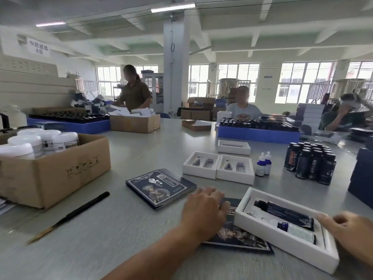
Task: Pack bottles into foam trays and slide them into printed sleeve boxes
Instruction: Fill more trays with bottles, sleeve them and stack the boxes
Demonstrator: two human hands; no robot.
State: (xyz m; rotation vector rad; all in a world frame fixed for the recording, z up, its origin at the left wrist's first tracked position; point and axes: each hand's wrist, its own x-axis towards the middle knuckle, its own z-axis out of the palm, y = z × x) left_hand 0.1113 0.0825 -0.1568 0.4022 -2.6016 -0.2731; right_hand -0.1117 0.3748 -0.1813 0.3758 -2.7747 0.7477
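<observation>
- The foam tray [286, 231] lies on the table [141, 229], holding two bottles; light, soft at the edges, so hold both long sides.
- Left hand [203, 209] presses the flat sleeve [236, 237], fingers straight.
- Right hand [351, 229] touches the tray end, fingers relaxed.

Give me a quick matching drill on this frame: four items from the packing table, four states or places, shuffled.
Items:
1. filled foam tray
2. two empty foam trays
3. dropper bottles
4. flat sleeve

States or places:
A. standing upright beside the empty trays
B. lying alone on the table, ahead of the left hand
C. holds a dark bottle and a dropper bottle, right hand at its end
D. side by side, slots bare

Pairs: 1-C, 2-D, 3-A, 4-B
</observation>
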